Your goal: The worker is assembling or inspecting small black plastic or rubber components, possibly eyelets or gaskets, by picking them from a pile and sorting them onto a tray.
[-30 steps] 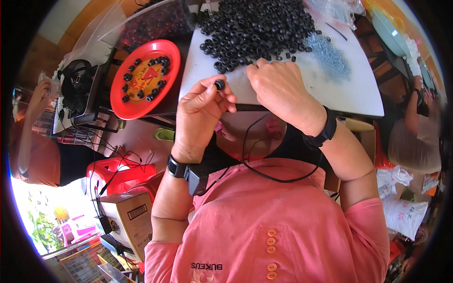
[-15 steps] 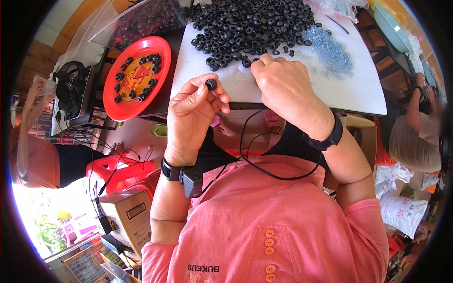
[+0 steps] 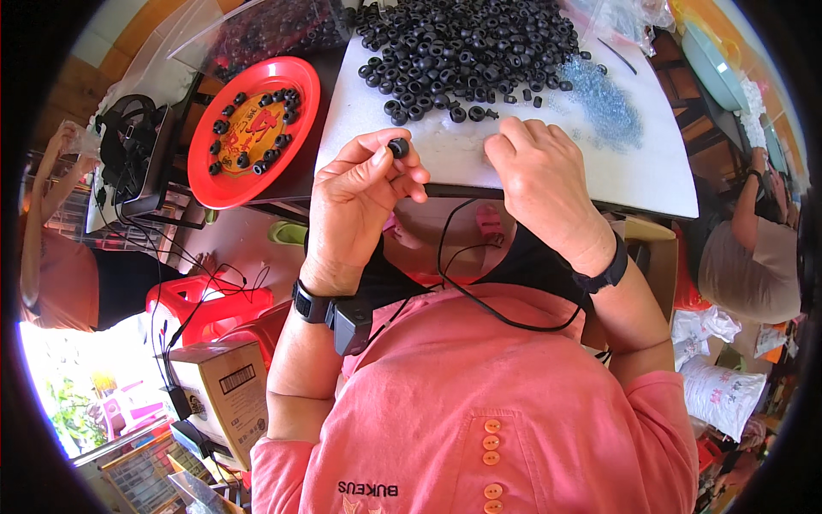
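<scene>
A small black ring-shaped piece (image 3: 398,147) is pinched between the thumb and fingertips of my left hand (image 3: 355,184), its palm turned up. My right hand (image 3: 548,176) hangs over the near part of the white board (image 3: 664,171), back of the hand upward and fingers curled together. Its fingertips are tucked out of sight, so whatever they hold is hidden. Just beyond both hands lies a large heap of similar black pieces (image 3: 467,60). Tiny clear bluish beads (image 3: 604,103) are spread to the right of the heap.
On the left, a red plate (image 3: 201,176) holds several black pieces, with a clear bin (image 3: 274,38) of more behind it. A black cable (image 3: 514,320) loops across my lap. Other people (image 3: 60,274) are at both sides, near a red stool (image 3: 193,308) and a carton (image 3: 227,390).
My right hand has drawn back slightly from the heap, toward me and to the right. The left hand keeps its black piece. The whole view has shifted a little.
</scene>
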The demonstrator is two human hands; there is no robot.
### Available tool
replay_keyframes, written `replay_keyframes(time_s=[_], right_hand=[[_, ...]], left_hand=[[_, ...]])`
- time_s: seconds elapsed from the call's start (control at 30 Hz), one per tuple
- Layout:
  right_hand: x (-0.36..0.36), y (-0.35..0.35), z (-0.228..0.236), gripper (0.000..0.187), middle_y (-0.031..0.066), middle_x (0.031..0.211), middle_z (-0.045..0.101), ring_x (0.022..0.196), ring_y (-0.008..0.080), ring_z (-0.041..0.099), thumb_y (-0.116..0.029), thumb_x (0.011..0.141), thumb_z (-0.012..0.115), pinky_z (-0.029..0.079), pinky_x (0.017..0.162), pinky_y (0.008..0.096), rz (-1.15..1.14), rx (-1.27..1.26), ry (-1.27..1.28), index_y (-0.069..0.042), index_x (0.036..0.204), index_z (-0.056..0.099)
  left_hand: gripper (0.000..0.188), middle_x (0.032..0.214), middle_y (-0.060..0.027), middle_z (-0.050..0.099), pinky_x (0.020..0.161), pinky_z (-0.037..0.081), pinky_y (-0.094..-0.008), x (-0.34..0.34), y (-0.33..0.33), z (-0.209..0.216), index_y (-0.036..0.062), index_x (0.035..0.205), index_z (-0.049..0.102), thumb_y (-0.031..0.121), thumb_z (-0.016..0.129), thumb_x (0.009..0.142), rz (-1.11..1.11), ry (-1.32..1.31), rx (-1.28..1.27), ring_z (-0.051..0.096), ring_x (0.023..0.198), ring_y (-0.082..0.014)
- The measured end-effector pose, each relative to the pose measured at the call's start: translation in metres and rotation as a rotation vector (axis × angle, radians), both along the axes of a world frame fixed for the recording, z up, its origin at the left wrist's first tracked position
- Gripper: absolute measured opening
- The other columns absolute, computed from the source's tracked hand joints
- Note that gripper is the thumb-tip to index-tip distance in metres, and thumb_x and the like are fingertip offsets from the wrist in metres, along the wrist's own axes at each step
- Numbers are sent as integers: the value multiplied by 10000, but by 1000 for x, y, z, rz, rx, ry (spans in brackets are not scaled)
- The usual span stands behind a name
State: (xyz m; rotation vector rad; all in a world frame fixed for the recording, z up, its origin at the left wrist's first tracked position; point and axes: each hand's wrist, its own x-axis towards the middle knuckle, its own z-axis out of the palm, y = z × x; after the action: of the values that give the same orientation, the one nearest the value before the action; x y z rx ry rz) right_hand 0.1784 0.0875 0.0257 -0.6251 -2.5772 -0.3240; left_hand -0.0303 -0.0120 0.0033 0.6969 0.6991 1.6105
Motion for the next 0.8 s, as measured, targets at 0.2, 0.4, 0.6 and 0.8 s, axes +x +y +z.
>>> replay_keyframes(time_s=[0.2, 0.4, 0.6, 0.8], right_hand=[[-3, -1, -18, 62, 57, 808, 531, 753, 239, 547, -77, 746, 643, 402, 657, 362, -44, 54, 191, -81, 755, 581], [0, 2, -23, 136, 51, 807, 533, 765, 243, 552, -92, 730, 726, 404, 657, 373, 7, 25, 333, -87, 760, 594], [-1, 5, -31, 141, 43, 812, 546, 780, 247, 559, -103, 716, 750, 409, 668, 388, 2, -2, 440, -97, 760, 616], [2, 8, -37, 116, 48, 832, 573, 808, 253, 575, -129, 726, 743, 426, 688, 397, 5, -36, 466, -102, 766, 638]], left_hand=[[250, 994, -141, 650, 738, 555, -382, -2, -2, -5, -47, 1170, 620, 110, 590, 979, -13, -44, 51, 671, 884, -275], [293, 989, -115, 615, 730, 533, -393, 3, -4, -2, -41, 1171, 607, 178, 606, 977, 27, 38, 16, 636, 871, -258], [246, 991, -142, 647, 748, 571, -404, 1, -1, -4, -45, 1173, 615, 104, 587, 979, 6, 15, 45, 671, 887, -281], [264, 993, -131, 628, 771, 561, -407, 1, 2, -6, -33, 1184, 594, 135, 588, 980, 13, 91, 49, 647, 891, -267]])
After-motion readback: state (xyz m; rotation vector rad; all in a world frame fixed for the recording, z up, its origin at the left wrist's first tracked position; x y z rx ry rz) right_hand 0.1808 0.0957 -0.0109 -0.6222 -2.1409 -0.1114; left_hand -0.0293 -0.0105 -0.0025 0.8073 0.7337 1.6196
